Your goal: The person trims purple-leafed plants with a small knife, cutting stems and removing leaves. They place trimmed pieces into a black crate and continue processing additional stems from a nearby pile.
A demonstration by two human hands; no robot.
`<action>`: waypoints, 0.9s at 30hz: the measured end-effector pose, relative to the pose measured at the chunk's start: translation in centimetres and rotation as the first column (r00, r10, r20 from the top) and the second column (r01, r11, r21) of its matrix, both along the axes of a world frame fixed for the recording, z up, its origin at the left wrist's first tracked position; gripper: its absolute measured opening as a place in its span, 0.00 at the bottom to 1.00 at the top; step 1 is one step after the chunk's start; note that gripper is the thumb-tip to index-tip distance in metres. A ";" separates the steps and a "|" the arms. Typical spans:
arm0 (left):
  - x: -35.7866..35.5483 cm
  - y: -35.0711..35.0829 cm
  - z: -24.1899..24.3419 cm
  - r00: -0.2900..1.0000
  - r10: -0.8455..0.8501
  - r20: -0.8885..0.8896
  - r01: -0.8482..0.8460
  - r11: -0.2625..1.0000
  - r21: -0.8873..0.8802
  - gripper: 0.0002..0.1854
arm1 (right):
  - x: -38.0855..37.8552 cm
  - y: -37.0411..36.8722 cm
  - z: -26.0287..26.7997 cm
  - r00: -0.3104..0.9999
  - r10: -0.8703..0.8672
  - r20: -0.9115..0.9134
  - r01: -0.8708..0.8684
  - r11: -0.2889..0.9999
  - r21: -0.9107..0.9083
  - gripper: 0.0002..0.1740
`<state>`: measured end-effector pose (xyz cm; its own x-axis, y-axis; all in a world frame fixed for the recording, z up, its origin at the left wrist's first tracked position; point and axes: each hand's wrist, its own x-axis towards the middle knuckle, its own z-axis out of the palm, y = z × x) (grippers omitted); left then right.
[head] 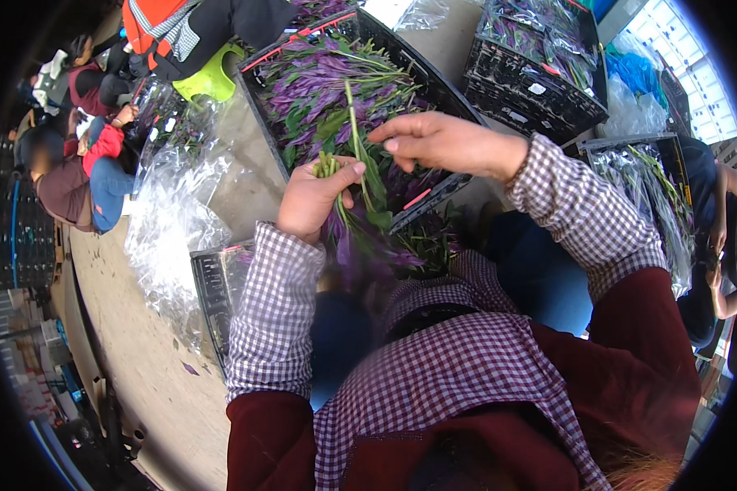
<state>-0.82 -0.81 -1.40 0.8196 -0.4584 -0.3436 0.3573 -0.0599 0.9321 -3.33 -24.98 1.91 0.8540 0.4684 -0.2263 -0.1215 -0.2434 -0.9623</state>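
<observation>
My left hand grips a small bunch of purple-leaved stems, cut ends up and leaves hanging down. One longer green stem stands up beside the bunch, its lower part near my left thumb. Just right of that stem is my right hand, fingers slightly bent and apart, with nothing seen between them. Beyond both hands, a black plastic crate holds a heap of purple and green leafy stems. More such stems lie low in front of my lap, partly hidden by my apron.
Clear plastic bags lie on the concrete floor at left, near another black crate. Stacked crates with bagged stems stand at upper right; one more crate is at right. A lime-green stool and seated people are nearby.
</observation>
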 end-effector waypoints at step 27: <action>2.0 8.7 3.9 0.928 0.319 0.194 -0.315 0.948 -0.050 0.12 | -0.5 -0.2 -1.4 0.850 0.523 -0.069 -0.389 0.533 -0.751 0.19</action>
